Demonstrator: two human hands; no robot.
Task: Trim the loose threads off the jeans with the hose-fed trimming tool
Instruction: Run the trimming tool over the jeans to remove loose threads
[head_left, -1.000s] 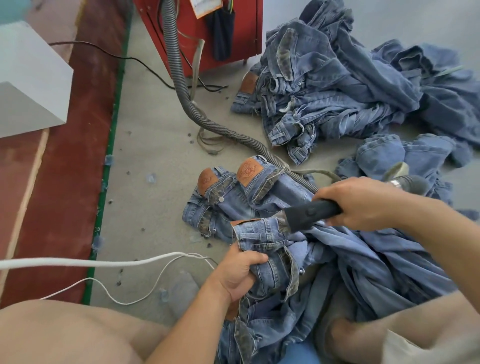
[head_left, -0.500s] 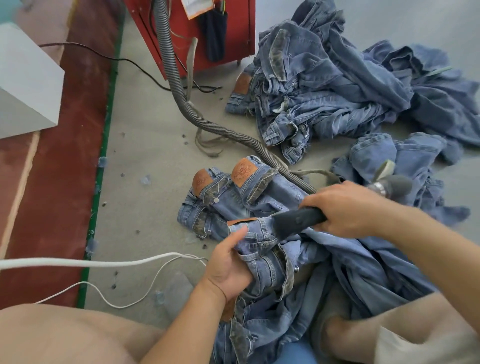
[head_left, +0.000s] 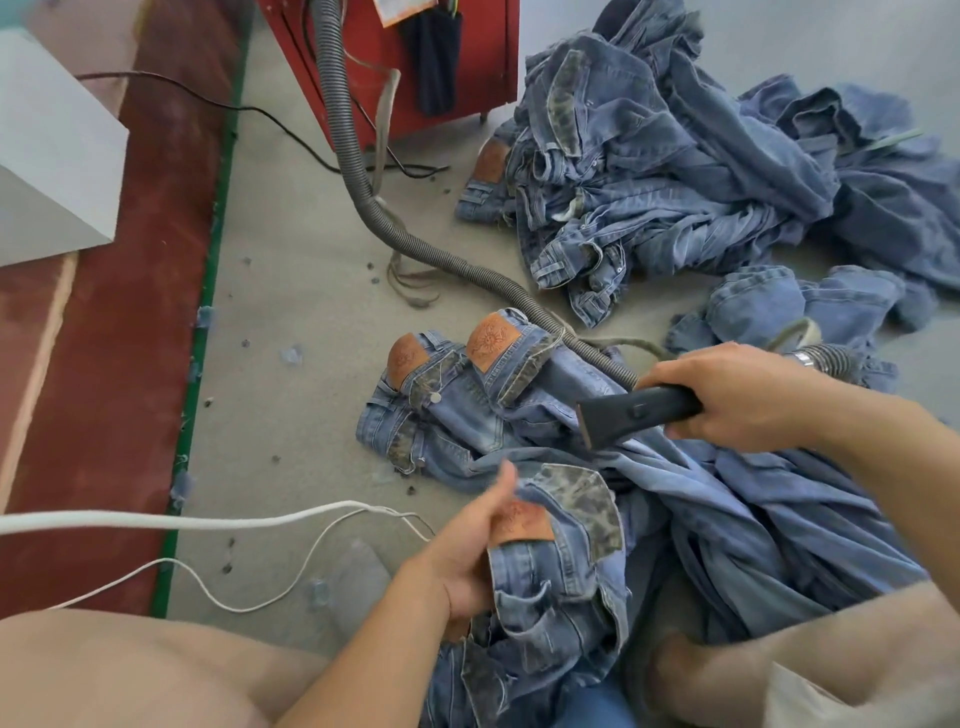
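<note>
Head cam is looking down at a grey floor with bits of lint scattered around, and a dark red strip with a green edge runs down the left of the frame. Red machine sits at the top centre, and a ribbed grey hose snakes down from it toward the middle right. Big pile of denim at the upper right, plus two folded pairs in the centre. White cable crosses the lower left.

Jeans being worked on are in the lower middle, draped over the person's lap. Left hand grips the waistband right by the tan patch, thumb sticking up. Right hand is wrapped around the black trimmer, its head pointing left, just above the denim.
</note>
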